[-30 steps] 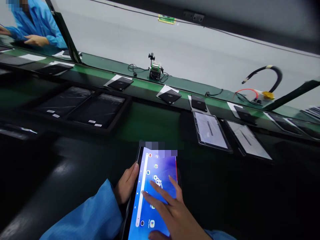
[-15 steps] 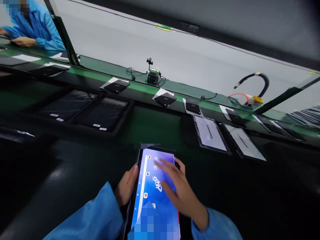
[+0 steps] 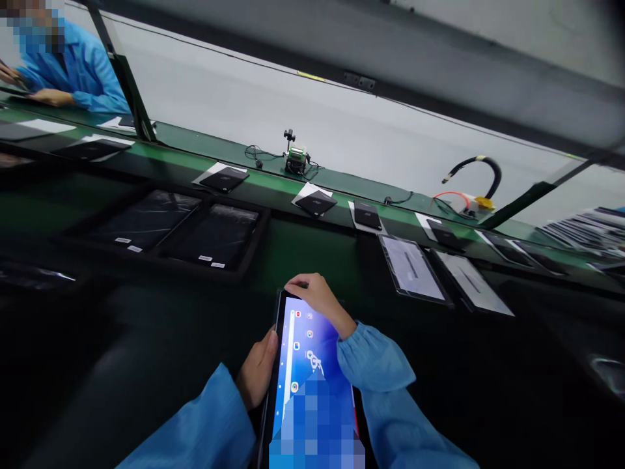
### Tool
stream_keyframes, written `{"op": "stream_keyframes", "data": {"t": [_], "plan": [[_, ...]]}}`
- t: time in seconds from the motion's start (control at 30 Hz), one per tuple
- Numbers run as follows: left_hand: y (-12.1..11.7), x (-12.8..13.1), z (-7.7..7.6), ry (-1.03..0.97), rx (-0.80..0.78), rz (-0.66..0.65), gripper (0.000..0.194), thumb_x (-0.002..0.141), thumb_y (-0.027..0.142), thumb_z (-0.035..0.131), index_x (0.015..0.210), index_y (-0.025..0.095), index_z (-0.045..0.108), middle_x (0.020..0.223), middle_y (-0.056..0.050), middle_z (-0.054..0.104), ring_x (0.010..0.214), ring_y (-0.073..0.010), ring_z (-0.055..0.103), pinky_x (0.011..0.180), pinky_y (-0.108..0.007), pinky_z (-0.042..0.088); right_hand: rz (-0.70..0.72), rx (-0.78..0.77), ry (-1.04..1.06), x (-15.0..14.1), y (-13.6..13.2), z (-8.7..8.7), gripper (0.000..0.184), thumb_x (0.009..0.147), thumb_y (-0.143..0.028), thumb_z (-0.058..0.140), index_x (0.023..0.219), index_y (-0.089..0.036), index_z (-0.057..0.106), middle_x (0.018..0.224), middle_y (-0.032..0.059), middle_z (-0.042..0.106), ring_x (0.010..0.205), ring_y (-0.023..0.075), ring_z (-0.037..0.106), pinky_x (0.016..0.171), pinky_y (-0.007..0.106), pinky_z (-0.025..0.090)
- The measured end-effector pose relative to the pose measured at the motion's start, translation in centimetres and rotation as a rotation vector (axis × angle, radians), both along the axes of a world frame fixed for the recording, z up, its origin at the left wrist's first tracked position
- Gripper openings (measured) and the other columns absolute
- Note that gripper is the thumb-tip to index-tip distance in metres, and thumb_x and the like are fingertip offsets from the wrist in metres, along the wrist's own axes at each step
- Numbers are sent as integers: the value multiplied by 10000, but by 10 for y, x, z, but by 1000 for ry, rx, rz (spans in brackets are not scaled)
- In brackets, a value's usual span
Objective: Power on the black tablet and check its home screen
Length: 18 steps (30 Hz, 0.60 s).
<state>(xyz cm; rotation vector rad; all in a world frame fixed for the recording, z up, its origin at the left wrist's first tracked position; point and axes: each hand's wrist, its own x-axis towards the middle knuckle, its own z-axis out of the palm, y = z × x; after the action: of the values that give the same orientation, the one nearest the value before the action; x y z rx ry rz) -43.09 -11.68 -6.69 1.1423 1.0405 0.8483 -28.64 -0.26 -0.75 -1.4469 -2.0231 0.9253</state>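
A black-framed tablet (image 3: 306, 345) lies lengthwise in front of me, its screen lit with a blue wallpaper and a column of app icons. Its lower part is pixelated. My left hand (image 3: 257, 368) grips the tablet's left edge, with the thumb and fingers around the frame. My right hand (image 3: 312, 294) reaches across the screen, its fingers curled over the tablet's top edge. The blue sleeve of my right arm (image 3: 374, 358) lies over the tablet's right side and hides part of the screen.
A green conveyor belt (image 3: 273, 176) carries black tablets on white sheets. Film-covered tablets lie in a black tray (image 3: 215, 238). A co-worker (image 3: 78, 71) in a blue coat works at upper left. A small cabled device (image 3: 295, 159) and a black hose (image 3: 476, 169) stand beyond.
My right hand has moved off the screen up to the tablet's top edge, and its sleeve now covers the right side. The view has shifted slightly, and the tablet sits a little lower.
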Motion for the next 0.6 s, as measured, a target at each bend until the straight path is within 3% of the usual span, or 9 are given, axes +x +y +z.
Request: {"op": "stream_keyframes", "data": {"t": [0.23, 0.37, 0.47, 0.6], "plan": [[0, -1, -2, 17, -10, 0, 734, 864, 705, 126, 1300, 216, 456, 1068, -63, 678, 1003, -271, 617, 900, -364, 463, -71, 93, -118, -3, -4, -2, 83, 824, -252, 637, 799, -174, 647, 858, 11, 677, 873, 174, 616, 901, 428, 432], [2, -1, -10, 38, 20, 15, 802, 831, 748, 105, 1312, 211, 457, 1178, -59, 630, 1169, -273, 521, 1027, -384, 385, -23, 273, -178, -4, -15, 7, 117, 867, -206, 562, 754, -206, 593, 867, -5, 654, 971, 181, 564, 1067, 511, 167], [3, -1, -11, 58, 36, 63, 823, 817, 766, 105, 1308, 209, 461, 1258, -65, 579, 1242, -264, 451, 1120, -399, 273, 26, 390, -187, 22, -54, 25, 123, 896, -192, 514, 782, -227, 544, 869, -36, 628, 978, 149, 544, 1096, 453, 77], [3, 0, -3, 39, 34, 82, 771, 826, 758, 140, 1244, 236, 525, 1193, -53, 617, 1185, -264, 506, 1090, -407, 334, -17, 503, -219, 96, -152, 52, 101, 919, -225, 476, 851, -262, 539, 860, -45, 619, 901, 140, 571, 1063, 414, 193]]}}
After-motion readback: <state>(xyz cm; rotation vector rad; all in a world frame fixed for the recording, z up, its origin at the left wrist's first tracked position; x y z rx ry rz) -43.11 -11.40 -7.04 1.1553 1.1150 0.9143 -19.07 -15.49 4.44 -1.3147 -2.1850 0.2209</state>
